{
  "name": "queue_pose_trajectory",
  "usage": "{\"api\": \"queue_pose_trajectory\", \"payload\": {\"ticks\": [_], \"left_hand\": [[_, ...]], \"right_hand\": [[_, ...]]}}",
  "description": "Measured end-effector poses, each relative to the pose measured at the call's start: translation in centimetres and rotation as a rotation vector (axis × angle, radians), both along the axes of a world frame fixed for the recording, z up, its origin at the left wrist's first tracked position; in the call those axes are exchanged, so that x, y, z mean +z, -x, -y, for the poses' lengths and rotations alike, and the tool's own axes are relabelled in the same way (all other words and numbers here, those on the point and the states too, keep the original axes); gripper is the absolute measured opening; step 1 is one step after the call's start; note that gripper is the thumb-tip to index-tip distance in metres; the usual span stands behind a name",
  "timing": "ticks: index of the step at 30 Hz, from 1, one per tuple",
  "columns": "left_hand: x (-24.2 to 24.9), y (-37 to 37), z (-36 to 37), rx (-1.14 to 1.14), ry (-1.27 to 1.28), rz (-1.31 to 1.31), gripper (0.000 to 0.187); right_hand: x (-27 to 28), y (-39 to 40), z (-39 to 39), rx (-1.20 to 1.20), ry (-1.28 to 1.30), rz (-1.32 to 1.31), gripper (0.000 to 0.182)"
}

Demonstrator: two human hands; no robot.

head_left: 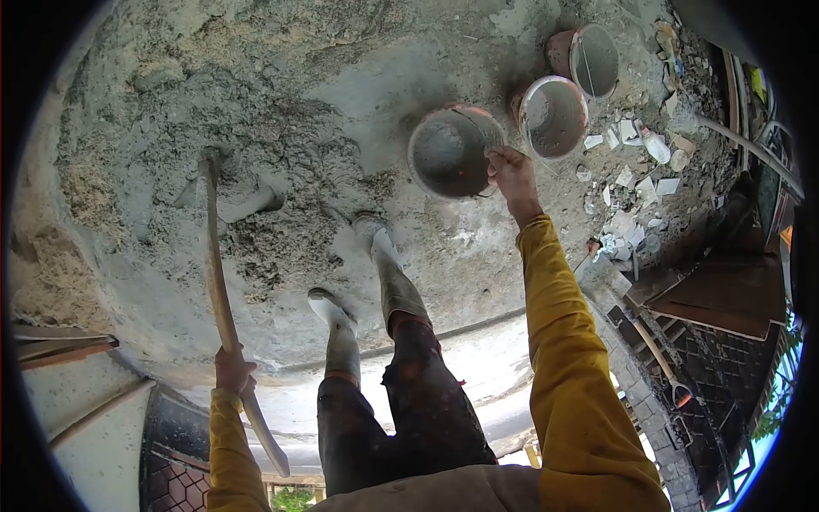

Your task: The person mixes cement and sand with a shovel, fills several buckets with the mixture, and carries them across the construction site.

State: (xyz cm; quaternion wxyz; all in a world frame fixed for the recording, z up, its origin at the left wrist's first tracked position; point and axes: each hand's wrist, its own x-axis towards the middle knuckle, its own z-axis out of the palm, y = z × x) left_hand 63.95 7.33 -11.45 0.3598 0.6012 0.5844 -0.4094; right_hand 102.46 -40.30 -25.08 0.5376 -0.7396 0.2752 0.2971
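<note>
My left hand (232, 369) is wrapped round the long wooden handle of a hoe (217, 273). The hoe's head, coated in grey, lies in the wet mortar (290, 171) spread over the ground. Out to the right, my right hand (514, 177) is closed at the near right side of a bucket (452, 155), apparently on its thin wire handle. That bucket is smeared grey inside, and its bottom shows a grey layer. My boots (375, 247), caked in grey, stand at the near edge of the mortar.
Two more mortar-stained buckets, a middle one (554, 119) and a far one (595, 61), stand beyond my right hand. Broken tile pieces (636, 183) and rubble litter the ground at right. A shovel (661, 358) lies lower right. Wooden boards (64, 350) are at the left edge.
</note>
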Motion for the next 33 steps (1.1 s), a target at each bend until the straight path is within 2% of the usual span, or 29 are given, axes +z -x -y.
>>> {"api": "queue_pose_trajectory", "payload": {"ticks": [1,3,4,5,7,10,13,16,17,18,19,21,22,24,29,32,33], "left_hand": [[0.1,-0.2,0.0,0.003,0.0,-0.003,0.047],[0.4,-0.6,0.1,-0.002,0.013,-0.017,0.046],[0.4,-0.6,0.3,-0.001,0.013,-0.02,0.046],[0.5,-0.8,0.5,-0.003,0.005,-0.026,0.046],[0.5,-0.9,0.1,-0.017,-0.011,-0.031,0.045],[0.2,-0.1,0.1,-0.021,-0.001,0.005,0.048],[0.1,0.1,0.0,-0.001,-0.006,-0.003,0.049],[-0.1,-0.3,0.4,0.01,-0.001,-0.018,0.047],[0.1,-0.4,0.3,0.017,-0.007,-0.029,0.047],[0.2,-0.6,0.3,0.024,-0.016,-0.039,0.046],[0.2,-0.7,0.2,0.017,-0.015,-0.034,0.046],[0.2,-0.6,0.3,0.02,-0.028,-0.034,0.046],[0.3,-0.8,0.4,0.015,-0.037,-0.052,0.046],[0.2,-0.7,0.3,-0.004,-0.038,-0.057,0.047],[0.4,-1.0,0.2,-0.056,-0.028,-0.09,0.048],[0.3,-0.6,-0.2,-0.056,-0.012,-0.095,0.048],[0.3,-0.5,-0.3,-0.057,-0.011,-0.08,0.049]], "right_hand": [[-0.2,-0.5,-0.9,0.003,0.0,-0.003,0.012],[-0.2,-1.6,-2.9,-0.203,-0.047,0.027,0.01],[-1.1,-2.2,-3.3,-0.278,-0.155,0.039,0.007],[-1.4,-3.0,-4.1,-0.279,-0.155,0.035,0.007],[-1.8,-4.7,-6.0,-0.473,-0.372,0.057,0.011],[-1.9,-6.8,-7.8,-0.589,-0.406,-0.023,0.017],[-2.2,-7.1,-7.9,-0.639,-0.505,-0.036,0.015],[-2.5,-6.2,-6.1,-0.591,-0.443,-0.049,0.022],[-2.4,-5.6,-5.6,-0.561,-0.384,-0.077,0.029],[-3.0,-4.7,-4.1,-0.421,-0.323,-0.125,0.052],[-3.5,-4.0,-2.8,-0.427,-0.324,-0.119,0.052],[-4.5,-2.7,-0.3,-0.453,-0.088,-0.205,0.058],[-5.2,-2.2,1.3,-0.458,-0.09,-0.21,0.058],[-6.7,-1.2,4.8,-0.544,-0.073,-0.207,0.073],[-9.5,-3.2,10.8,-0.921,-0.176,-0.23,0.071],[-14.2,-4.1,14.0,-1.017,-0.306,-0.182,0.063],[-15.3,-3.6,14.6,-0.967,-0.359,-0.126,0.055]]}}
